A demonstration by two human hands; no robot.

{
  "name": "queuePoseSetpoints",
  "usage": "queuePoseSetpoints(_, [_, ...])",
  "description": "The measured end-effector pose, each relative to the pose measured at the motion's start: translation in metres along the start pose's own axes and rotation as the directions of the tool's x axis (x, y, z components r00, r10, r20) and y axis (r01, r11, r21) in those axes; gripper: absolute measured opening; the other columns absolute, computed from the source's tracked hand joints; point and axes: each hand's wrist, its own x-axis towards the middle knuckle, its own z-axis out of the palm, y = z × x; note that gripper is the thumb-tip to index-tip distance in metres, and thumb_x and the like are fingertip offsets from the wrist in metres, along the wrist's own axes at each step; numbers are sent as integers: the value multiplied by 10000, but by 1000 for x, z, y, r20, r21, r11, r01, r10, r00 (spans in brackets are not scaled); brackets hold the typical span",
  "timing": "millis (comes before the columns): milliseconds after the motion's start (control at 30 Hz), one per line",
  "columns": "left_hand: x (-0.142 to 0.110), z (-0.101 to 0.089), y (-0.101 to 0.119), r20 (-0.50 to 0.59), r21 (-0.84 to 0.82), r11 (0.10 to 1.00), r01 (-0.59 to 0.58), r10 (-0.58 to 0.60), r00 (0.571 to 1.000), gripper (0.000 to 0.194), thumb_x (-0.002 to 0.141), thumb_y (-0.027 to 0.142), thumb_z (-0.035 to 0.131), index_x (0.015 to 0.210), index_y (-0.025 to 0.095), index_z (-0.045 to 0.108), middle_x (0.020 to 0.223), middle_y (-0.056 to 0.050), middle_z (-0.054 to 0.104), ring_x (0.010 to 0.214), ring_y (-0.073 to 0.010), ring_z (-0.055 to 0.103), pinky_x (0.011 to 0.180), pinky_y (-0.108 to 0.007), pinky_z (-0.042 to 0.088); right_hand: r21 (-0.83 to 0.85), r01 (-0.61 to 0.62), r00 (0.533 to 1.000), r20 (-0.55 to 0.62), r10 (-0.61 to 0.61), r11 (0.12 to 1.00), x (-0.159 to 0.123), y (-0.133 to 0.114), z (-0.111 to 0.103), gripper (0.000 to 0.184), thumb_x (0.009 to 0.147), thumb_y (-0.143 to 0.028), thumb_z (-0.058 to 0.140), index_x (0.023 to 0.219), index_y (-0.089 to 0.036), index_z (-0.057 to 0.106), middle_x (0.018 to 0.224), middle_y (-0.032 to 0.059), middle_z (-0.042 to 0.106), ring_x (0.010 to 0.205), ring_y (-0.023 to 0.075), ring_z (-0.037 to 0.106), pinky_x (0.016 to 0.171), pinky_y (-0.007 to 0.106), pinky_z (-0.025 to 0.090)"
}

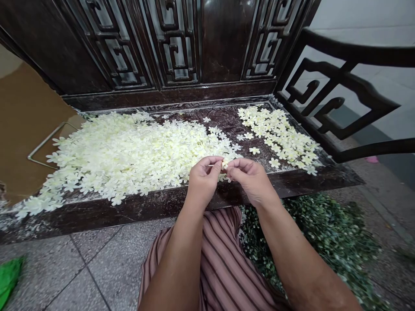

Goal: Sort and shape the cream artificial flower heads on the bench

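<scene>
Between my two hands, over the bench's front edge, is a small cream-white artificial flower [225, 163]. My left hand [205, 173] pinches it from the left, thumb against forefinger. From the right, my right hand [247, 176] closes its fingertips on the same flower. My fingers cover part of it. Behind and to the left of my hands spreads a large heap of loose white flowers [139, 151]. A smaller group of yellowish-white flowers [282, 136] lies to the right, with a few single blossoms between the two.
The dark wooden bench [155, 206] has a lattice back [227, 43] and a right armrest [353, 90]. Cardboard [35, 129] with a bent wire frame [42, 144] stands at left. Green artificial foliage [320, 237] fills the floor at right; a green bag [10, 276] lies lower left.
</scene>
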Motion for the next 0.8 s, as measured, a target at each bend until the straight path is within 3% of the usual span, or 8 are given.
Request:
queuePoseSetpoints(233, [0,-1,2,88,-57,993,101,-95,992,193,600,216,713,771,142,662,692,-13,664,634,-106,597,655,-241,481,0,14,1000,-8,-14,1000,0,-6,-4,36,543,-186,631,539,-176,597,495,-42,549,500,83,476,527,236,398])
queuePoseSetpoints(567, [0,3,5,-14,-37,994,101,-101,995,96,585,150,675,666,143,624,602,10,628,578,-98,578,603,-224,468,11,31,999,14,-31,999,-1,0,0,85,568,-247,663,569,-181,609,516,-29,572,513,98,514,555,262,440])
queuePoseSetpoints(800, [-1,4,7,-26,-30,994,102,-103,994,65,598,116,638,660,136,631,578,16,623,549,-85,570,568,-199,456,-7,36,999,5,-36,999,-3,0,0,168,569,-303,719,577,-168,619,549,-15,583,540,95,500,548,249,417])
